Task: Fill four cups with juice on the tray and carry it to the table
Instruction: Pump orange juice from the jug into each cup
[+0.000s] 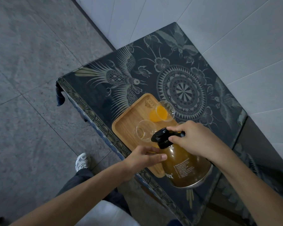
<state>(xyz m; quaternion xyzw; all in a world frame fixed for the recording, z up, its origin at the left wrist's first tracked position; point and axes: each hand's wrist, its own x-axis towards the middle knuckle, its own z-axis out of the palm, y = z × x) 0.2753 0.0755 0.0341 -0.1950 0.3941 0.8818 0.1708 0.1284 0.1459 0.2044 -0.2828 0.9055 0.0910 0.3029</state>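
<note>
- Both hands are gripping the juice jug (185,165): the right hand (198,139) is closing around its black handle near the lid (162,137), and the left hand (144,158) is bracing the neck.
- Tilting over the wooden tray (129,121), the jug is hanging above the patterned table (178,70).
- One cup (164,111) is holding orange juice, while a clear cup (145,131) is standing empty beside it.
- Another cup is possibly sitting behind the left hand, mostly hidden.
</note>
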